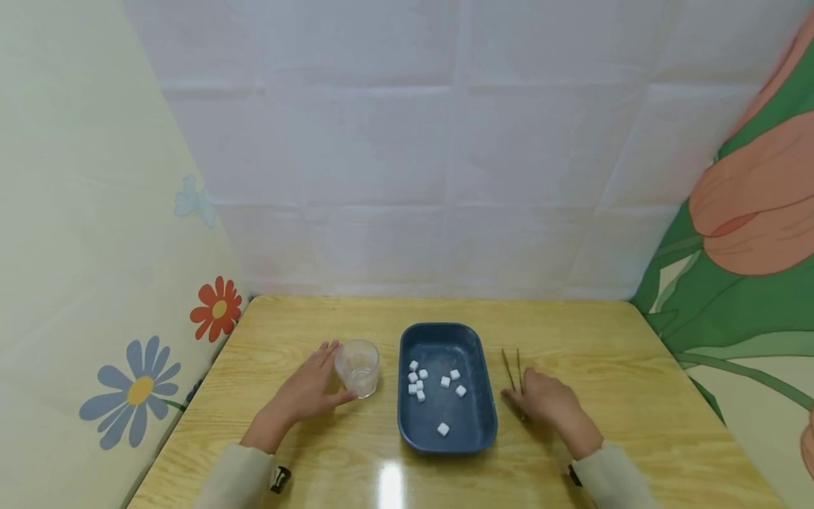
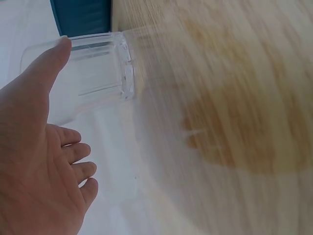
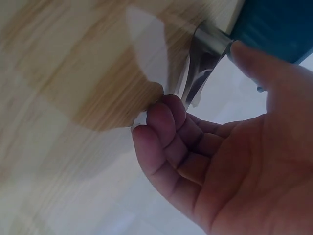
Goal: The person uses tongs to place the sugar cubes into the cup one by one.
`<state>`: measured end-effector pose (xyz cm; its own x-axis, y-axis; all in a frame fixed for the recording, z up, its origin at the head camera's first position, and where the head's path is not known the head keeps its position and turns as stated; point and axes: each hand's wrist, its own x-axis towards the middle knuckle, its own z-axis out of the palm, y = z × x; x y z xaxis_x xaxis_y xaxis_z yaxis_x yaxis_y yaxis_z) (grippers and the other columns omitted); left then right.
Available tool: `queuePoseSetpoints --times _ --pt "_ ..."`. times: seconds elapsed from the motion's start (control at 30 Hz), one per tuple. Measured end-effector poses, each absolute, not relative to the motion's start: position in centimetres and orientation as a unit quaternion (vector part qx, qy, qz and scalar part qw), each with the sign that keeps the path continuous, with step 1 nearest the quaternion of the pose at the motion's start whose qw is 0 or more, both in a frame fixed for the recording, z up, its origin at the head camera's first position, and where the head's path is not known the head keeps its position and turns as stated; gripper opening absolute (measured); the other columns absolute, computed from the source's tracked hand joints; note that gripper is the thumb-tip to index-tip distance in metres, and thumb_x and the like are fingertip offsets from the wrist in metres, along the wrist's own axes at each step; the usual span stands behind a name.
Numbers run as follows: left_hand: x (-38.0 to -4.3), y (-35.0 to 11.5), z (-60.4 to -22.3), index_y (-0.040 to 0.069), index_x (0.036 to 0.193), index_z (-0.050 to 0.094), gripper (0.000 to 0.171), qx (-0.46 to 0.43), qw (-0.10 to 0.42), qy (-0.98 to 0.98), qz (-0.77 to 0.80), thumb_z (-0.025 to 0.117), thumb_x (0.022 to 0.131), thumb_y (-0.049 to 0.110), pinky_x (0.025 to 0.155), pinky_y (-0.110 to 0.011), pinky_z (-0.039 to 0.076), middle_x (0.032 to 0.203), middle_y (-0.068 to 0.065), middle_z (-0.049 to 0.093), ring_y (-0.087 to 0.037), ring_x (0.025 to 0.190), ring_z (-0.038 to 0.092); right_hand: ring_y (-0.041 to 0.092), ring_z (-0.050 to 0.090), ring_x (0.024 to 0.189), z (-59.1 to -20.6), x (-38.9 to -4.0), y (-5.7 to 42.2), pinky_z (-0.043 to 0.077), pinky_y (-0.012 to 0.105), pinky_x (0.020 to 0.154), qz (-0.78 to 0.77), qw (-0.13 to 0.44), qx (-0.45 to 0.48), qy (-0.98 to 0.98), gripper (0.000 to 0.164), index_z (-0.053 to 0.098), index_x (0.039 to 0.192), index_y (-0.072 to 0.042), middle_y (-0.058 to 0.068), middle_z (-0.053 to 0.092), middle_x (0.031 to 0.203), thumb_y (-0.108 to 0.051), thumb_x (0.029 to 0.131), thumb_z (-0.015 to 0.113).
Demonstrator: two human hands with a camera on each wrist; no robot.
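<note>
My left hand (image 1: 309,389) is beside a clear drinking glass (image 1: 360,369), left of the tray. In the left wrist view its thumb lies against the glass (image 2: 93,68), while the other fingers are spread loosely, apart from it. On the right, my right hand (image 1: 545,398) pinches metal tongs (image 1: 509,369) at their bent end, low over the table, their two arms spread and pointing away. The right wrist view shows the thumb at the tongs' bend (image 3: 211,41) and curled fingers at their other side. Between the hands, a dark blue tray (image 1: 448,442) holds several white cubes (image 1: 445,382).
Wood-patterned table (image 1: 343,452) lies under everything, with a white sheet (image 1: 413,177) hanging behind its far edge. Flowered cloths flank it at left and right. The tray's raised rim stands between the glass and the tongs.
</note>
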<state>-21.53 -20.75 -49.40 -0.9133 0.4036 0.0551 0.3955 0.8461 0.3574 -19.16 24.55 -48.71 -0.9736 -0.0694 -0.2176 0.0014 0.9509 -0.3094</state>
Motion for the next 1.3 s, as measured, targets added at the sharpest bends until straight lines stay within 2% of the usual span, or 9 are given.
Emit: queuePoseSetpoints --times 0.13,0.37,0.57,0.77,0.97,1.13,1.3 --pt "-21.6 -20.6 -49.4 -0.002 0.157 0.029 0.103 0.199 0.013 0.962 0.188 0.07 0.087 0.061 0.119 -0.059 0.028 0.164 -0.021 0.027 -0.041 0.152 0.021 0.021 0.053 0.062 -48.6 -19.2 24.1 0.044 0.036 0.052 -0.159 0.118 -0.015 0.98 0.048 0.056 0.092 -0.003 0.007 0.055 0.074 -0.05 0.096 0.065" --pt "-22.2 -20.4 -49.4 -0.003 0.156 0.03 0.106 0.204 0.009 0.962 0.181 0.072 0.085 0.063 0.119 -0.059 0.029 0.163 -0.023 0.029 -0.042 0.152 0.023 0.021 0.056 0.064 -48.3 -19.3 23.7 0.049 0.04 0.055 -0.146 0.114 -0.016 0.983 0.055 0.058 0.103 0.007 0.013 0.062 0.081 -0.047 0.095 0.067" --pt "-22.5 -20.3 -49.3 -0.005 0.155 0.031 0.108 0.204 0.008 0.963 0.176 0.073 0.083 0.064 0.118 -0.059 0.03 0.162 -0.024 0.03 -0.043 0.151 0.024 0.022 0.056 0.062 -48.5 -19.3 23.5 0.049 0.039 0.053 -0.138 0.107 -0.015 0.984 0.054 0.056 0.099 0.006 0.014 0.062 0.078 -0.046 0.094 0.069" --pt "-22.5 -20.2 -49.0 -0.005 0.155 0.031 0.109 0.202 0.016 0.963 0.178 0.071 0.083 0.066 0.119 -0.058 0.029 0.162 -0.025 0.03 -0.043 0.151 0.024 0.024 0.057 0.061 -48.5 -19.5 23.3 0.048 0.04 0.052 -0.141 0.102 -0.008 0.985 0.047 0.053 0.094 0.002 0.01 0.058 0.074 -0.041 0.093 0.071" --pt "-22.6 -20.2 -49.1 -0.006 0.155 0.03 0.109 0.199 0.02 0.963 0.181 0.071 0.084 0.066 0.119 -0.058 0.028 0.162 -0.025 0.029 -0.043 0.151 0.023 0.025 0.057 0.063 -48.4 -19.7 23.4 0.05 0.042 0.055 -0.144 0.11 -0.001 0.983 0.035 0.053 0.094 0.004 0.012 0.058 0.074 -0.029 0.097 0.066" --pt "-22.5 -20.3 -49.2 -0.006 0.155 0.031 0.109 0.201 0.018 0.962 0.185 0.07 0.084 0.066 0.119 -0.058 0.028 0.162 -0.025 0.029 -0.043 0.151 0.023 0.024 0.055 0.062 -48.1 -19.8 23.6 0.048 0.038 0.054 -0.151 0.117 -0.001 0.982 0.026 0.055 0.094 0.004 0.011 0.057 0.074 -0.02 0.097 0.062" --pt "-22.6 -20.3 -49.3 -0.006 0.155 0.031 0.107 0.205 0.015 0.96 0.189 0.07 0.085 0.065 0.119 -0.058 0.029 0.161 -0.026 0.03 -0.043 0.151 0.023 0.022 0.052 0.057 -48.1 -19.8 24.0 0.043 0.033 0.049 -0.179 0.123 0.006 0.976 0.016 0.056 0.085 0.0 0.008 0.056 0.069 -0.014 0.093 0.058"
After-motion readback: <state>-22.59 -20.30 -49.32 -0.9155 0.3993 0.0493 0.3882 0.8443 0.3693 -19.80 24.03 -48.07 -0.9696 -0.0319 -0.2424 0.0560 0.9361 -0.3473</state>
